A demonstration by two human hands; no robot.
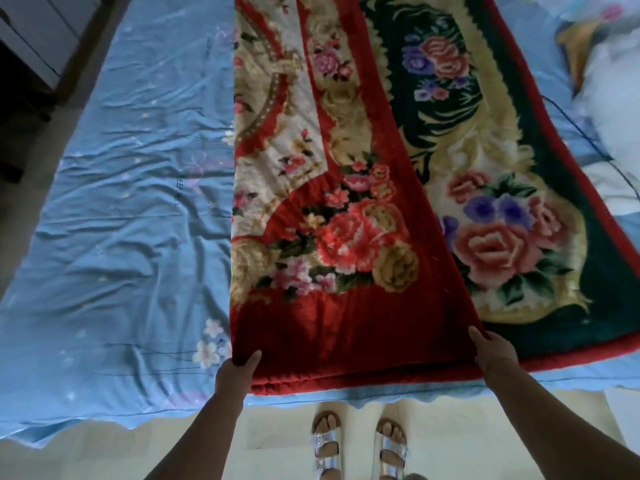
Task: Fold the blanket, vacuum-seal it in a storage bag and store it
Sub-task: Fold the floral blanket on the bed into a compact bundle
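A floral blanket [363, 202], partly folded over on a blue-sheeted bed [114, 202], is held at its near red edge by the left hand [239, 368] and right hand [491, 351], both pinching the fabric

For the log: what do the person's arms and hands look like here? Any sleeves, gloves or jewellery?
The left arm and right arm are bare to the frame's lower edge, with no sleeves in view. The left hand and right hand are ungloved; no rings, watch or bracelet show on the visible parts. Below, the feet wear shiny silver sandals with two straps each.
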